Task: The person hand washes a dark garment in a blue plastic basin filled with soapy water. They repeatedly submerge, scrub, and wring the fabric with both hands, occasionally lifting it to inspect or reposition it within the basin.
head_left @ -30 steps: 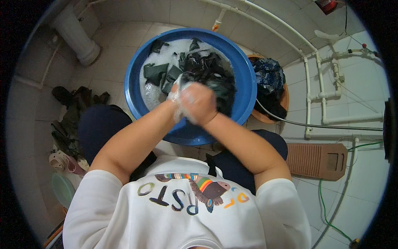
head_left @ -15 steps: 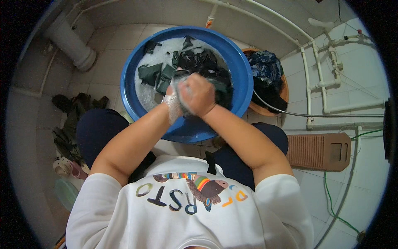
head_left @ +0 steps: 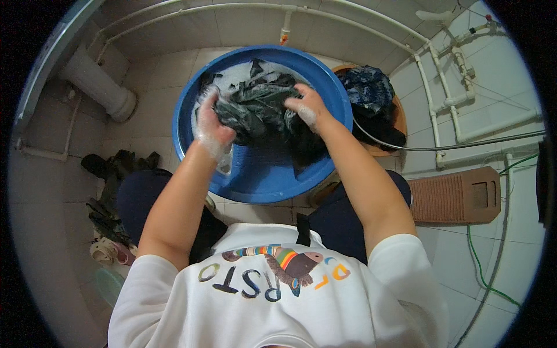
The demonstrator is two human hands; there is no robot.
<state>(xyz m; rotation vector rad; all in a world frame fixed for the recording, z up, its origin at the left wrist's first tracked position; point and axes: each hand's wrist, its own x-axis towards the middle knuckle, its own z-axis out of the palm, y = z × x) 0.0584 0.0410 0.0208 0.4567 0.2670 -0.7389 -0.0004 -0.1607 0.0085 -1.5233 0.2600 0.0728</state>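
Got my soapy left hand [head_left: 211, 123] and right hand [head_left: 310, 108] apart at opposite edges of some dark cloth [head_left: 255, 110], can't tell if they're gripping, blue tub [head_left: 255, 190] under both.

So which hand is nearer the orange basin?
Right. The right hand is by the right end of the dark green garment in the blue tub, left of the orange basin; the left hand is farther off, at the garment's left end.

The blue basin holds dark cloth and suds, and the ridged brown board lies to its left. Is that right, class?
No: the head view shows the ridged brown board to the right of the blue basin, which does hold dark cloth and suds.
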